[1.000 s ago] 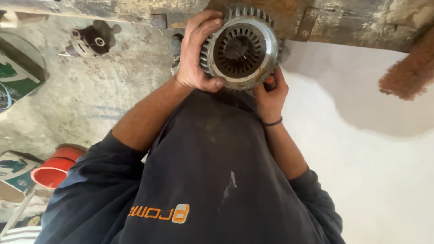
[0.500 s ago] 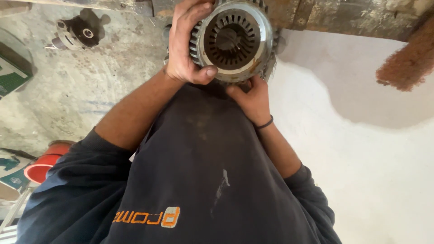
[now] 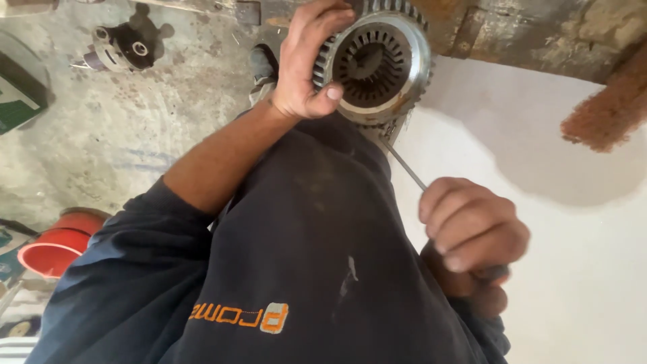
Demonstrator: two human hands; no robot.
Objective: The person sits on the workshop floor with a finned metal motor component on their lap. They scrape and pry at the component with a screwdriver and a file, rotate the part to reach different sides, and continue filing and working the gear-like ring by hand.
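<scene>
A round metal motor housing (image 3: 377, 64) with a toothed rim and slotted inside sits at the top centre, against a rusty beam (image 3: 526, 34). My left hand (image 3: 303, 67) grips its left side, thumb on the rim. My right hand (image 3: 472, 232) is lower right, away from the housing, fist closed on the handle of a thin metal rod-like tool (image 3: 404, 165). The tool's shaft runs up to the housing's lower edge. My dark sweatshirt fills the lower middle of the view.
A dark motor part (image 3: 121, 47) lies on the concrete floor at upper left. A red bucket (image 3: 57, 246) stands at the left edge, and a green and white box (image 3: 17, 94) above it. A white surface (image 3: 573, 283) spreads on the right, with a rusty-brown block (image 3: 603, 111).
My right hand left the underside of the housing and dropped down to the right, now holding the thin tool. My left hand kept its grip on the housing.
</scene>
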